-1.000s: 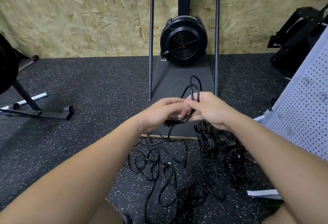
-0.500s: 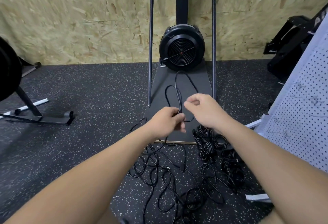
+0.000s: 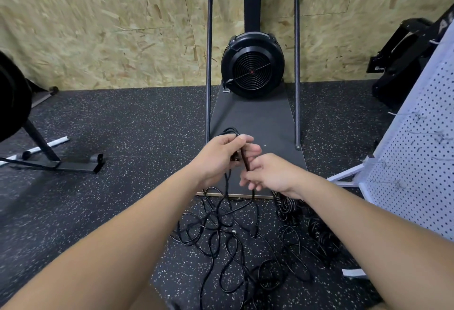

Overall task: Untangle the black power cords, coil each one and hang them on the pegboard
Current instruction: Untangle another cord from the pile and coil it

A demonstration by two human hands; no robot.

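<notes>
— Well, hands?
— Left hand grips black power cord; right hand pinches it, just above the tangled cords.
— Pegboard?
— Right of them.

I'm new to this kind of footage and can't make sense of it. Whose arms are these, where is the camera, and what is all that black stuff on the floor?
The camera sits on a person's head, looking forward and down, so the two bare arms are their own. The left hand grips a small bundle of black power cord; the right hand pinches the same cord just below it. More loose cords lie tangled on the speckled floor, in a tangled pile, with what look like darker bundled cords to its right. The white sheet with holes on the right is the pegboard. Behind stands a black fan-wheel exercise machine against a chipboard wall.
</notes>
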